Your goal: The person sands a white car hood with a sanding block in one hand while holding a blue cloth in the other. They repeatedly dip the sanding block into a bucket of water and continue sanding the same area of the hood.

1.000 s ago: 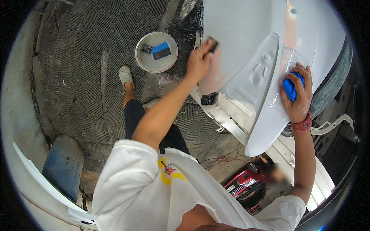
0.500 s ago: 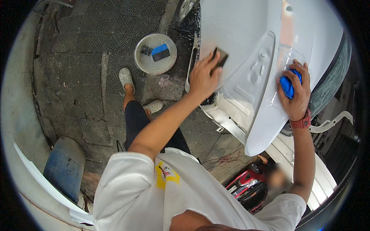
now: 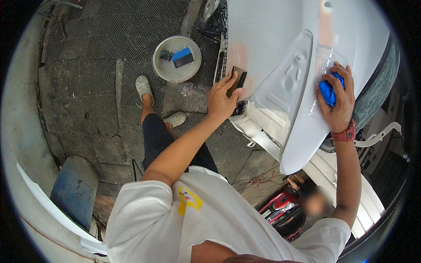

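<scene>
A grey-white car body panel [image 3: 272, 22] takes up the upper right, with pinkish filler patches near its left edge and along its ridge. My left hand [image 3: 222, 98] grips a dark sanding block [image 3: 237, 80] against the panel's left edge, just below the pink patch [image 3: 238, 53]. Farther right, my right hand [image 3: 341, 107] is closed around a crumpled blue cloth [image 3: 328, 93], resting on the panel past the ridge. Shiny wet streaks show beside that cloth. Part of each held thing is hidden by fingers.
A round tub of water [image 3: 160, 75] with a blue-and-black block [image 3: 182, 56] stands on the dark tiled floor to the left. A blue barrel [image 3: 75, 188] lies lower left. Below the panel, a person crouches near a red-and-black motorcycle [image 3: 285, 215]; a cable [image 3: 258, 179] trails there.
My left hand has slid the sanding block left and toward me, uncovering more pink patch at the panel's edge. My right hand, with the blue cloth, has barely shifted.
</scene>
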`<state>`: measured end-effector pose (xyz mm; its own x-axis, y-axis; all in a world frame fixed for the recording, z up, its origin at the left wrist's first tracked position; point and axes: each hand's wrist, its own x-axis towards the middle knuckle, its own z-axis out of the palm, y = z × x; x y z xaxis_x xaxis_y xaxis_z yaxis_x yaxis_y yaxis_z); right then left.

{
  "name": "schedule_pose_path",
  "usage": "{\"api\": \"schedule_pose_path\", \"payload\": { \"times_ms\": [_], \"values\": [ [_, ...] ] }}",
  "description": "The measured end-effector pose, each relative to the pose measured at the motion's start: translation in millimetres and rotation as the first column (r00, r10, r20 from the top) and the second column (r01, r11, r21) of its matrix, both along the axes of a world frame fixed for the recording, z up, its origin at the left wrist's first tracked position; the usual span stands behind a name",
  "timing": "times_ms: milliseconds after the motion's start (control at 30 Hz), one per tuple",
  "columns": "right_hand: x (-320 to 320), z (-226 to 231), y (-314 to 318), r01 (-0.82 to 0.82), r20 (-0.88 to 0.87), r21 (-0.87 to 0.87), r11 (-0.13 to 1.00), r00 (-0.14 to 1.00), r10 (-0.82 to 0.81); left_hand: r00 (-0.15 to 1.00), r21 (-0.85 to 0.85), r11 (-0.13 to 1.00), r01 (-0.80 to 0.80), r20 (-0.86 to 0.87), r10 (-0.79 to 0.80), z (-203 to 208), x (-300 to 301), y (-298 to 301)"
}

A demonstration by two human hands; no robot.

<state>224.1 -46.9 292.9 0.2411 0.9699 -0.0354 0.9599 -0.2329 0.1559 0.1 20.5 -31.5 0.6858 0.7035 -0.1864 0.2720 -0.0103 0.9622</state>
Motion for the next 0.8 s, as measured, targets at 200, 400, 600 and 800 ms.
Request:
{"api": "schedule_pose_path", "payload": {
  "times_ms": [200, 400, 600, 800],
  "values": [
    [2.3, -1.6, 14.0, -0.047, 0.005, 0.017, 0.999, 0.999, 0.047, 0.993, -0.268, 0.957, -0.108, -0.071, 0.093, -58.1, 56.3, 63.2],
    [2.3, -2.5, 1.1, -0.019, 0.028, 0.012, 1.0, 0.999, 0.019, 1.0, -0.123, 0.992, -0.013, -0.018, 0.011, -26.2, -5.9, -6.8],
    [1.6, -4.0, 1.6, -0.062, 0.037, 0.024, 0.998, 0.997, 0.061, 0.998, -0.191, 0.981, -0.03, 0.051, 0.04, -51.7, 1.4, 13.2],
    [6.9, -7.2, 2.8, -0.077, 0.059, 0.038, 0.996, 0.995, 0.075, 0.998, -0.109, 0.993, -0.052, 0.02, 0.054, -59.5, -7.4, -2.8]
  ]
}}
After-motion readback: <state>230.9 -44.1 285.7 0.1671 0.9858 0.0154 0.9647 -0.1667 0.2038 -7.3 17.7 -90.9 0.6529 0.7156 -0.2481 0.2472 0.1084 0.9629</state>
